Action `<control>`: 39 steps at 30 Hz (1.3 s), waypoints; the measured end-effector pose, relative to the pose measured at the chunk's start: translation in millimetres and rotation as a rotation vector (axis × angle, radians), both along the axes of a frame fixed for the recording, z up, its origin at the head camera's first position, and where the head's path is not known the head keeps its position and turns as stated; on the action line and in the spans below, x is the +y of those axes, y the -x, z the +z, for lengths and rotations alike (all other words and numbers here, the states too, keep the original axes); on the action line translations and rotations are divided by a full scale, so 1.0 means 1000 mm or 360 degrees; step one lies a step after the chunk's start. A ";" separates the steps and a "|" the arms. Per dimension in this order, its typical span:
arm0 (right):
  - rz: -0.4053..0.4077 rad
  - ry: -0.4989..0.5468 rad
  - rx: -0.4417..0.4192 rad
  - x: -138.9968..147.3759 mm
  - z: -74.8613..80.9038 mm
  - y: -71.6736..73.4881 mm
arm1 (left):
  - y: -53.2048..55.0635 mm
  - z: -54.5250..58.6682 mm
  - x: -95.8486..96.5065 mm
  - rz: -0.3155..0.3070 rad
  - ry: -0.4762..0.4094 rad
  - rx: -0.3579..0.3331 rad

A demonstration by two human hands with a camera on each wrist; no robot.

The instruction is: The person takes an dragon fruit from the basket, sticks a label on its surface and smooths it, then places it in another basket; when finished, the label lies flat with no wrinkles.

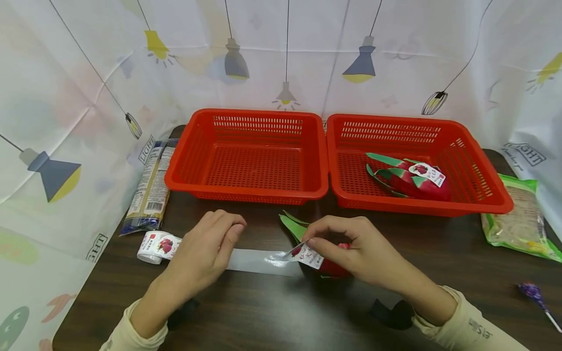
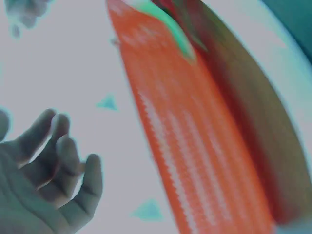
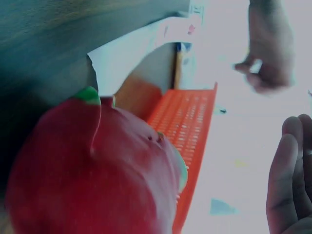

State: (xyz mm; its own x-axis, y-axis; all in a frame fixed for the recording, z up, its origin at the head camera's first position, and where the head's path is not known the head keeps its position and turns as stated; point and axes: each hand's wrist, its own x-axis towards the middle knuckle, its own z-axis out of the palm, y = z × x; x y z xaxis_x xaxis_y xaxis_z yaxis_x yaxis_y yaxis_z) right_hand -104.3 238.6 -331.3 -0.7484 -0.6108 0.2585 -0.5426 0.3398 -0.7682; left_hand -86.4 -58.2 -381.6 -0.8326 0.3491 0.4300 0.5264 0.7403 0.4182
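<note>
My right hand pinches a white label printed with a red fruit, between thumb and index finger. Under that hand lies a red dragon fruit with green leaf tips, partly hidden by the label and fingers; its rounded red body fills the lower left of the right wrist view. My left hand is over the label strip's bare backing, fingers loosely bent and holding nothing, as the left wrist view shows. At the strip's left end stands the label roll.
Two red plastic baskets stand side by side at the back; the left basket shows its bare mesh floor. In the right basket lies a labelled dragon fruit. Packets lie left, a green-edged bag and a lollipop right.
</note>
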 end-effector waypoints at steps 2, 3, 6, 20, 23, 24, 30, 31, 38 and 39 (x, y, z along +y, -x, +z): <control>-0.0040 0.0006 0.0041 0.005 0.002 -0.003 | -0.005 0.014 0.016 -0.0145 -0.0206 0.0061; -0.0053 0.0005 0.0060 0.007 0.003 -0.005 | -0.007 0.019 0.024 -0.0207 -0.0257 0.0090; -0.0059 0.0022 0.0095 0.009 0.003 -0.009 | -0.010 0.028 0.047 -0.0336 -0.0257 0.0188; -0.0180 0.0118 -0.0128 0.022 -0.006 -0.026 | -0.006 0.018 0.089 -0.0432 -0.0416 0.0334; -0.0272 0.0093 -0.0123 0.027 -0.010 -0.030 | -0.005 0.014 0.093 -0.0408 -0.0543 0.0214; -0.0310 0.0074 -0.0094 0.029 -0.012 -0.031 | -0.005 0.011 0.095 -0.0391 -0.0585 0.0164; -0.0601 -0.0018 0.0169 0.035 -0.033 -0.033 | -0.003 -0.013 0.116 -0.0221 -0.0652 -0.0099; -0.0647 -0.0028 0.0196 0.036 -0.038 -0.032 | -0.001 -0.018 0.120 -0.0195 -0.0631 -0.0127; -0.0788 -0.0103 0.0319 0.044 -0.062 -0.023 | 0.009 -0.039 0.135 -0.0108 -0.0551 -0.0210; -0.0800 -0.0104 0.0332 0.044 -0.064 -0.023 | 0.010 -0.041 0.136 -0.0109 -0.0556 -0.0228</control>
